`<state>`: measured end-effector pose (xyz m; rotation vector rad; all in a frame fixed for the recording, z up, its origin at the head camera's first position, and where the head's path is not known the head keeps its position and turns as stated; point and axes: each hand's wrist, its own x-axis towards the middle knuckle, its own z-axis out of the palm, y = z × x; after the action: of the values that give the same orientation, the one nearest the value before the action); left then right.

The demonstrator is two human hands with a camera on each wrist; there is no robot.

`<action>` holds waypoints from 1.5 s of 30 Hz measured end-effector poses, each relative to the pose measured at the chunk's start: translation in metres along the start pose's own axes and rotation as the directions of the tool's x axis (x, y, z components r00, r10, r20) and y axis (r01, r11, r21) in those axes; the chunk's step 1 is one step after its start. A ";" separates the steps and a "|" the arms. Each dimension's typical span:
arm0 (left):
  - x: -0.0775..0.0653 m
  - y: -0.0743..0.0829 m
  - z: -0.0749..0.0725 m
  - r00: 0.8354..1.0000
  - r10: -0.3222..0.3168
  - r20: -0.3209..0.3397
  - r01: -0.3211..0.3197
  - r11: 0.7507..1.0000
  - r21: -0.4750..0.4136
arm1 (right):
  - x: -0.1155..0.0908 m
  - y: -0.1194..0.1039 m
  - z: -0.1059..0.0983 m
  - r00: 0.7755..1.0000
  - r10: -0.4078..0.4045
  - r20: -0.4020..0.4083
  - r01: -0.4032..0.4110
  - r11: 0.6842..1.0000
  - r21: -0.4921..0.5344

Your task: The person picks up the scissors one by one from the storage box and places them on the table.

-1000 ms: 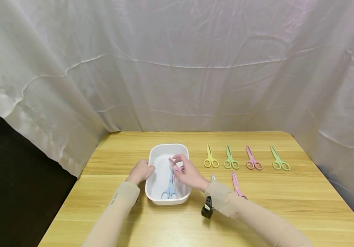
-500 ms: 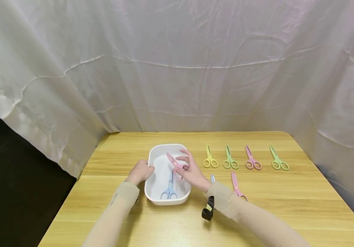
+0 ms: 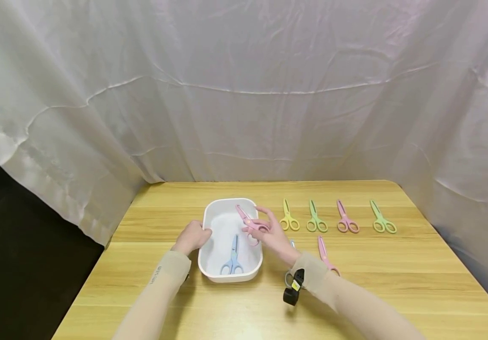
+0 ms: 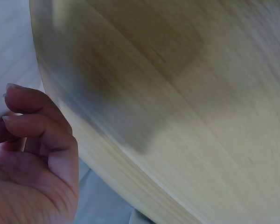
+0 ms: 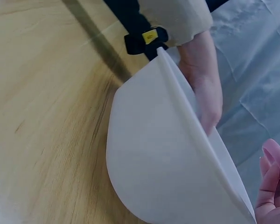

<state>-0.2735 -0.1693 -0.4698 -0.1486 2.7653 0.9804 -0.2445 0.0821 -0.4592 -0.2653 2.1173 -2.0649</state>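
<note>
A white plastic tray [image 3: 231, 279] stands on the wooden table. My left hand [image 3: 192, 236] holds its left rim; the left wrist view shows that hand's [image 4: 32, 158] bent fingers. Inside the tray, blue scissors [image 3: 233, 257] lie with blades pointing away from me. Over the tray's right side, my right hand [image 3: 274, 238] pinches pink scissors [image 3: 248, 219] by the handle loops, blades tilted up and to the left. In the right wrist view only part of the pink handle [image 5: 275, 154] shows, in the right fingers beyond the tray wall [image 5: 149, 149].
To the right, yellow scissors [image 3: 287, 219], green scissors [image 3: 314, 221], darker pink scissors [image 3: 344, 219] and more green scissors [image 3: 380, 221] lie in a row. Nearer are pink scissors [image 3: 323, 252] and another pair [image 3: 288, 279], mostly hidden by my right arm. A curtain [image 3: 269, 132] hangs behind the table.
My right hand has shifted slightly right with the pink scissors, whose blades now show more fully. The blue scissors in the tray are more exposed. My left hand keeps its hold on the rim.
</note>
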 end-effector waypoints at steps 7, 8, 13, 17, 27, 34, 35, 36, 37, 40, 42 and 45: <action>0.000 0.000 0.001 1.000 0.003 0.000 -0.003 1.000 0.005 | -0.008 0.000 -0.016 0.999 0.033 -0.028 -0.031 0.998 0.055; 0.001 0.000 0.001 1.000 0.003 0.001 -0.003 1.000 0.005 | -0.009 0.000 -0.019 0.999 0.038 -0.036 -0.036 0.998 0.058; 0.001 -0.001 0.001 1.000 0.002 0.004 -0.002 1.000 0.006 | -0.014 0.004 -0.033 0.995 0.064 -0.079 -0.060 0.996 0.063; -0.001 0.001 0.000 1.000 -0.003 0.008 0.003 1.000 0.000 | -0.018 0.009 -0.046 0.992 0.076 -0.098 -0.070 0.995 0.067; -0.003 0.001 0.000 1.000 -0.001 0.012 0.001 1.000 0.000 | -0.030 0.014 -0.081 0.991 0.047 -0.127 -0.045 0.999 0.020; -0.004 0.002 -0.001 1.000 0.004 0.013 -0.004 1.000 0.001 | -0.038 0.015 -0.104 0.983 0.078 -0.168 -0.070 0.996 0.049; -0.004 0.003 -0.001 1.000 0.003 0.015 -0.003 1.000 0.001 | -0.038 0.015 -0.107 0.980 0.088 -0.181 -0.079 0.995 0.056; -0.004 0.003 -0.001 1.000 0.002 0.014 -0.002 1.000 0.002 | -0.039 0.015 -0.110 0.976 0.100 -0.194 -0.088 0.994 0.070; -0.005 0.003 -0.001 1.000 -0.002 0.013 0.002 1.000 0.001 | -0.039 0.015 -0.112 0.972 0.112 -0.207 -0.098 0.992 0.075; -0.005 0.003 -0.001 1.000 -0.003 0.011 0.003 1.000 0.001 | -0.041 0.017 -0.122 0.964 0.142 -0.225 -0.114 0.985 0.132; -0.005 0.003 -0.001 1.000 -0.006 0.008 0.006 1.000 0.000 | -0.043 0.017 -0.127 0.957 0.162 -0.239 -0.124 0.979 0.164; -0.005 0.004 -0.001 1.000 0.001 0.009 -0.001 1.000 0.005 | -0.046 0.019 -0.135 0.949 0.177 -0.260 -0.135 0.976 0.171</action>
<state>-0.2694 -0.1668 -0.4652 -0.1423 2.7599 0.9724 -0.2331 0.2246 -0.4749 0.2167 2.0294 -2.2603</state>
